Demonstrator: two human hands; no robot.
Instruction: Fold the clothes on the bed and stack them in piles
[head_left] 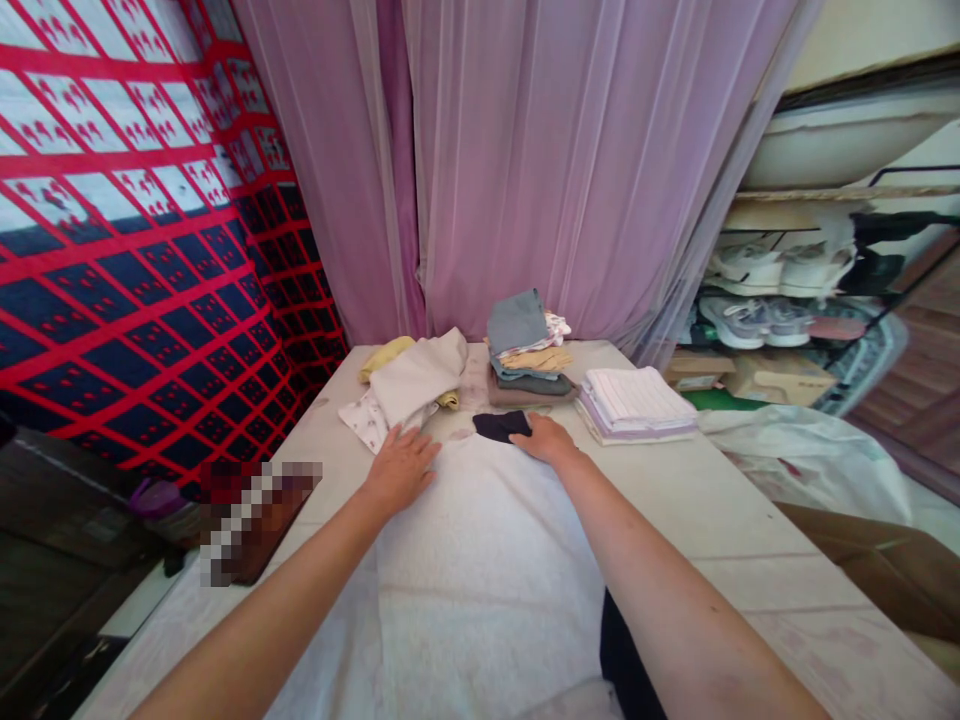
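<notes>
A white garment with black parts (495, 560) lies spread flat on the cloth-covered table in front of me. My left hand (403, 468) rests on its far left edge, fingers stretched out and flat, beside a loose heap of clothes (420, 380). At the far right corner, my right hand (550, 440) has its thumb and fingers closed on a black section of the garment (501, 427). Another black part (626, 650) shows at the near right, partly hidden by my right forearm.
Folded clothes (529, 350) stand stacked at the table's back, with folded striped cloths (637, 400) to their right. A blurred-out object (259, 520) lies at the left edge. Purple curtains (585, 170) hang behind; shoes (780, 268) sit on a rack at right.
</notes>
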